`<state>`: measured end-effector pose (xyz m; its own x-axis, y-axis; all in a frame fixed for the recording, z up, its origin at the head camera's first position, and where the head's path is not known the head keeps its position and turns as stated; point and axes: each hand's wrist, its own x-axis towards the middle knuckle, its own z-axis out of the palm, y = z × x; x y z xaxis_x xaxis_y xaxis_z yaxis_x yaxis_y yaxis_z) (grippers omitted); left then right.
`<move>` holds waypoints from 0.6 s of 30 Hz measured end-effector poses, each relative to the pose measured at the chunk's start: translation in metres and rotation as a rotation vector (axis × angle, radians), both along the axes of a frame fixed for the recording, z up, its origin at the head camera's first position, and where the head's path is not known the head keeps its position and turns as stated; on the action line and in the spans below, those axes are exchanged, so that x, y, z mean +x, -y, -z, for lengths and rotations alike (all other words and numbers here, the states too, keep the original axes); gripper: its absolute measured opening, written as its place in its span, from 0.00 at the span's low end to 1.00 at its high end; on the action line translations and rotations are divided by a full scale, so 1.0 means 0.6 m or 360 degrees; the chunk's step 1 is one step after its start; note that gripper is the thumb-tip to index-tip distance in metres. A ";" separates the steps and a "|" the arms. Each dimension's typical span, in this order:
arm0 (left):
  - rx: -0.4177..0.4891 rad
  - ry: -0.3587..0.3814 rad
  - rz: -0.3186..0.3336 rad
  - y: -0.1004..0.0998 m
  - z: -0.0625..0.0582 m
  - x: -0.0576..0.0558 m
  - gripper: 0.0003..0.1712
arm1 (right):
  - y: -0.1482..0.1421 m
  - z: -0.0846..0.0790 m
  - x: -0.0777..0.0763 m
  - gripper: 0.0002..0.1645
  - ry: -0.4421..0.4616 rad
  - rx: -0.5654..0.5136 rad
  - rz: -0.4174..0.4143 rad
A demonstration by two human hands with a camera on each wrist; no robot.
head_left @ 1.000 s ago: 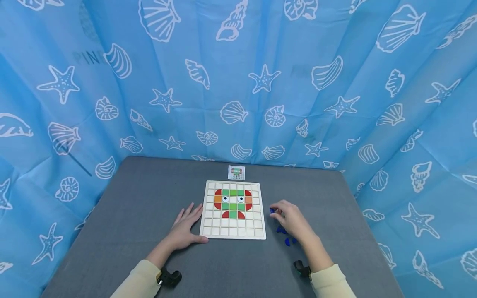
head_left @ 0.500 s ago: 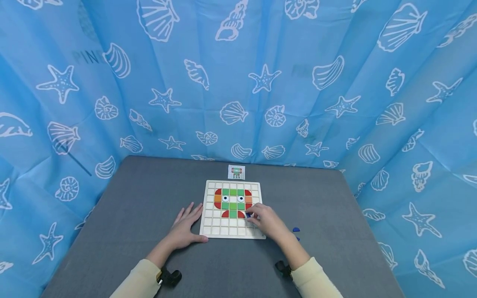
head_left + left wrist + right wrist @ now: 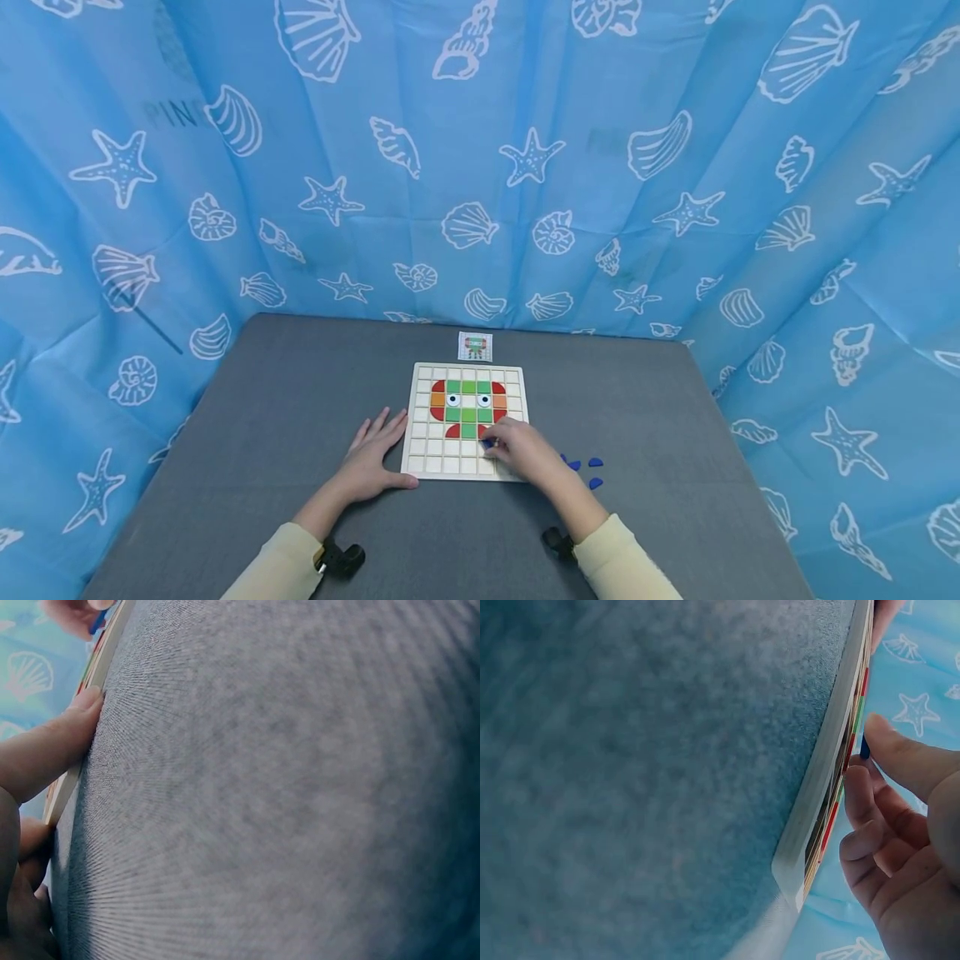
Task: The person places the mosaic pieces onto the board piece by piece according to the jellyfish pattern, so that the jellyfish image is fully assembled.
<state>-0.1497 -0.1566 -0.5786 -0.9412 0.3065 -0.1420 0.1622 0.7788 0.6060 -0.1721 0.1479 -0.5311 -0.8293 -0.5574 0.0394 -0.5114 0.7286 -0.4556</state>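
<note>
A white square grid board [image 3: 427,463] lies on the table. Green squares, orange squares, red rounded pieces and two eye tiles [image 3: 453,401] fill cells in its upper and middle part. My left hand [image 3: 367,467] is spread at the board's left side, its straight fingers at the edge and its thumb [image 3: 64,735] on the front-left corner. Over the board's lower right part, my right hand [image 3: 525,454] pinches a small blue piece [image 3: 865,747] between thumb and fingertips, just below the right red piece. The fingers partly hide the blue piece in the head view.
Several blue half-round pieces [image 3: 596,483] lie loose on the grey table [image 3: 660,533] to the right of the board. A small printed card [image 3: 476,347] with a similar coloured figure sits behind the board. A blue shell-patterned curtain [image 3: 480,267] surrounds the table's back and sides.
My right hand has carried a blue piece leftward from the loose pieces to over the board, then slightly further left and nearer. The left hand stays at the board's left side.
</note>
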 end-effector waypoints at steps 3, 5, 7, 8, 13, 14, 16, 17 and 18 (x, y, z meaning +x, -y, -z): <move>-0.0013 -0.0004 -0.0001 -0.001 0.003 -0.001 0.69 | 0.001 0.002 -0.001 0.13 0.0026 0.0021 -0.0005; -0.0019 -0.0008 0.0003 0.000 0.004 -0.002 0.70 | 0.002 0.003 -0.002 0.13 0.0048 0.0017 -0.0009; -0.0016 -0.0013 0.0010 0.000 0.004 -0.002 0.70 | 0.003 0.003 -0.002 0.13 0.0066 0.0013 -0.0007; -0.0013 -0.0016 0.0013 0.000 0.004 -0.002 0.70 | 0.003 0.003 -0.002 0.13 0.0076 0.0010 -0.0005; -0.0016 -0.0010 0.0014 0.001 0.003 -0.001 0.70 | 0.006 0.003 -0.002 0.14 0.0098 0.0008 -0.0002; -0.0019 -0.0009 0.0013 0.001 0.003 -0.001 0.70 | 0.006 0.003 -0.002 0.14 0.0101 0.0010 0.0000; -0.0022 -0.0012 0.0012 0.001 0.002 -0.001 0.70 | 0.007 0.002 -0.001 0.14 0.0102 0.0017 -0.0002; -0.0019 -0.0011 0.0010 0.001 0.001 -0.001 0.70 | 0.007 0.002 -0.001 0.14 0.0104 0.0022 0.0000; -0.0017 -0.0012 0.0011 0.001 0.001 -0.001 0.70 | 0.007 0.001 0.000 0.14 0.0109 0.0025 0.0002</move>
